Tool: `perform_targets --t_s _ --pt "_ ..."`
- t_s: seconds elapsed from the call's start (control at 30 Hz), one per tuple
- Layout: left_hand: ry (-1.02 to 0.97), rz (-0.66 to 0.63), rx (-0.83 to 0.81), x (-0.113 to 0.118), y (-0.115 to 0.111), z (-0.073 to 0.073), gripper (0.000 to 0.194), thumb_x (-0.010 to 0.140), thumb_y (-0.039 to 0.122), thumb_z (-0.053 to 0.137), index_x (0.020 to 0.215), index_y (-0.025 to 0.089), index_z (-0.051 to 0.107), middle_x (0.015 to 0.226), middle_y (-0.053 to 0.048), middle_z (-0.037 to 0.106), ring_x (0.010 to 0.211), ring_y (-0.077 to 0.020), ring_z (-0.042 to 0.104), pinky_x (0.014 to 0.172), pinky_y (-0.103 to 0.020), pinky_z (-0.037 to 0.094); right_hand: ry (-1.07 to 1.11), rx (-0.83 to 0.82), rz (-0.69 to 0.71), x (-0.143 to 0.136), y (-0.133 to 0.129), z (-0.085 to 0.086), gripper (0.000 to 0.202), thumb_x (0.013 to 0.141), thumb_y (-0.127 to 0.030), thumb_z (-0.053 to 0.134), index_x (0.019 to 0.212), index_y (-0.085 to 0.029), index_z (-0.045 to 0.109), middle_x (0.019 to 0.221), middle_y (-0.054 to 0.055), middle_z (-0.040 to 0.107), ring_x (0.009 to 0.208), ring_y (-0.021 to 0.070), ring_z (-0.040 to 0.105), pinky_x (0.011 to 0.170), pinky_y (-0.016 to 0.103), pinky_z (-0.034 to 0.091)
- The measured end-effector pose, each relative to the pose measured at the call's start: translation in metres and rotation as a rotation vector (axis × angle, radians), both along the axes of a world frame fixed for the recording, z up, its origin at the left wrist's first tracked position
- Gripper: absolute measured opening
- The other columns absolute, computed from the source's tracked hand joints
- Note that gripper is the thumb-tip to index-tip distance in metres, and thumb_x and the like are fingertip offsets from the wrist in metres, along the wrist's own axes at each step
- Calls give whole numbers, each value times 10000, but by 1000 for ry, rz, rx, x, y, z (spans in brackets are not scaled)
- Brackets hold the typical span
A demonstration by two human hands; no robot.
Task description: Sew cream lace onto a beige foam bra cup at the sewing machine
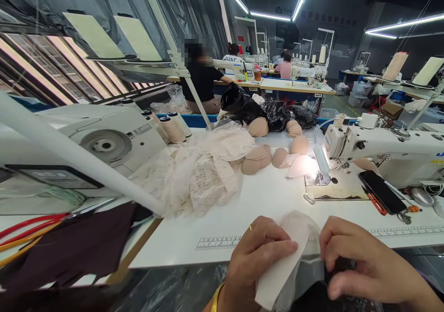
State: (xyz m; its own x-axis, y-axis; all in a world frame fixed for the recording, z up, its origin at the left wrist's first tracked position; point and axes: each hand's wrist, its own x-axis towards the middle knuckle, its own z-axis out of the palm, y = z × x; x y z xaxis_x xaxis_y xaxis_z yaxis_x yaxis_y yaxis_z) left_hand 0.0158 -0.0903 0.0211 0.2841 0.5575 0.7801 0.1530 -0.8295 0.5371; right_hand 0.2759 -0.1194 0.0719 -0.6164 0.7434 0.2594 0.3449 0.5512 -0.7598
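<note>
Near the table's front edge, my left hand point(262, 256) pinches a pale cream cup piece point(286, 261) between thumb and fingers. Thin sheer fabric point(314, 233) hangs from the piece toward my right hand point(360, 261). The fingers of my right hand are curled at the sheer fabric's right edge; what lies between them is hard to make out. Beyond my hands, a lit sewing machine point(388, 148) stands at the right, with a pale cup piece point(298, 166) beside its needle area. Beige cups point(256, 159) lie in overlapping groups on the white table point(267, 201).
Cream lace point(208, 173) is heaped left of centre. A phone point(381, 192) and orange-handled snips point(376, 204) lie at the right. Black plastic bags point(274, 113) sit behind the cups. A slanting white pole point(79, 155) crosses the left side. People sit at machines farther back.
</note>
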Motion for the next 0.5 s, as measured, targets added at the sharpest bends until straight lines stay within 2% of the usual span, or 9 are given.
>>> perform_targets --t_s 0.07,0.17,0.23,0.33,0.5 --pt "-11 -5 18 1 1 1 183 1035 294 649 1173 284 770 906 -59 680 792 -203 643 664 -295 553 79 -17 -33 3 0 3 112 1022 -309 694 981 -247 610 971 27 618 864 176 611 765 293 516" --pt "-7 -17 46 4 2 2 170 1034 291 653 1156 272 771 903 -55 682 803 -201 640 666 -290 542 42 166 -170 -5 3 -2 75 1045 -218 634 1099 -253 595 1031 42 594 930 186 598 797 302 509" --pt "14 -25 36 5 3 3 164 1045 298 644 1149 262 767 908 -50 680 806 -193 636 679 -288 540 -26 257 -171 -16 5 -6 118 1046 -161 589 1124 -248 580 1054 46 577 937 182 579 781 294 495" --pt "13 -30 37 5 2 3 166 1054 293 638 1169 257 753 929 -46 671 816 -185 638 686 -281 539 -61 324 -158 -27 8 -9 141 1043 -104 514 1053 -233 569 1000 34 561 878 170 544 718 278 456" --pt "8 -24 57 1 2 0 162 1044 240 649 1174 231 745 965 -45 659 852 -176 642 719 -276 540 -62 303 -133 -25 9 -7 155 1038 -81 479 1006 -222 533 979 34 566 867 169 544 713 280 457"
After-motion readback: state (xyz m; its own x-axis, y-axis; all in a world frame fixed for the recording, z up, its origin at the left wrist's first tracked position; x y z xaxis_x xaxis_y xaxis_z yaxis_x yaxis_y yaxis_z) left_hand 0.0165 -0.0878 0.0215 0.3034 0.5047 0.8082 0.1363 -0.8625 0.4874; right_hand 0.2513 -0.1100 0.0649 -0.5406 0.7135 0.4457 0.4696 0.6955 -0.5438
